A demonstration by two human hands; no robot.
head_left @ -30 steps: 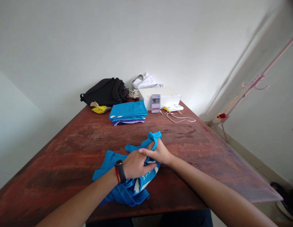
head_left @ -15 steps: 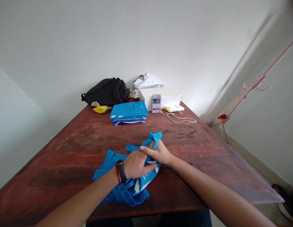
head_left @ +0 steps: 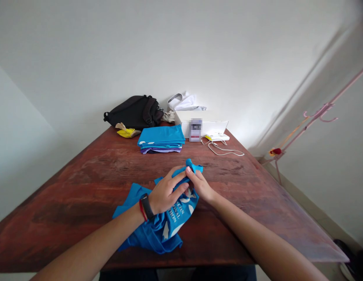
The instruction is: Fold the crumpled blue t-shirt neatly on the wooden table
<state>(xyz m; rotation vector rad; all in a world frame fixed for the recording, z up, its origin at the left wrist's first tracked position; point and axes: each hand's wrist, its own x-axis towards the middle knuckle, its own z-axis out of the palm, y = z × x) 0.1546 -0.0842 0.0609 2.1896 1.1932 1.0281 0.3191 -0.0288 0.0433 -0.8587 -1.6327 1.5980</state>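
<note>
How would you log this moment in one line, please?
left hand: holding blue garment | right hand: holding its far end | folded stack: beyond hands, on table

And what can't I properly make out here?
Head view:
Blue cloth: the start of its lettering, under the left hand and folds.
Right hand: most fingers, covered by cloth and the left hand.
Upright card or phone: its face, pixelated.
Pink stand: its top, cut off by the right edge.
Dark thing on the floor: also cut there.
</note>
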